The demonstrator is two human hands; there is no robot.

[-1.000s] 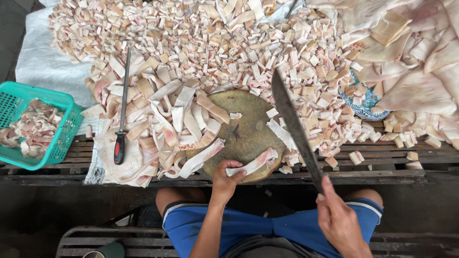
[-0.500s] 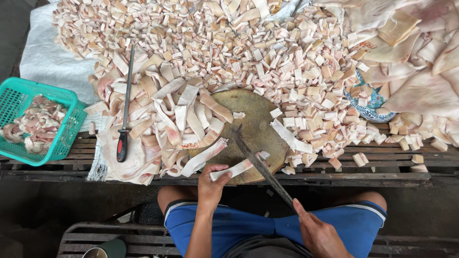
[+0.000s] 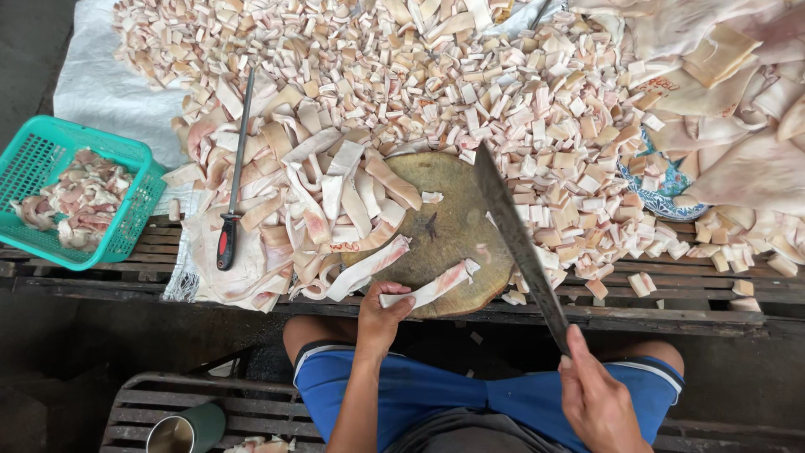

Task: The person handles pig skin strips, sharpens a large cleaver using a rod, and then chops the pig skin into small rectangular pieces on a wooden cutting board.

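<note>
Pork-skin strip (image 3: 428,290) lies at lower centre of the frame, on the near edge of the round wooden chopping block (image 3: 449,231). Left hand (image 3: 381,315) pins the strip's left end, its grip closed on it. Right hand (image 3: 597,396), lower right, has its grip clamped on the handle of a long cleaver (image 3: 516,243), blade raised over the block's right side. Cut pieces (image 3: 503,92) cover the tabletop above.

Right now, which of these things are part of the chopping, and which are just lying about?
In use: left hand on meat strip; right hand gripping cleaver; round chopping block.
Lying about: sharpening steel, green basket, patterned plate, metal cup.
</note>
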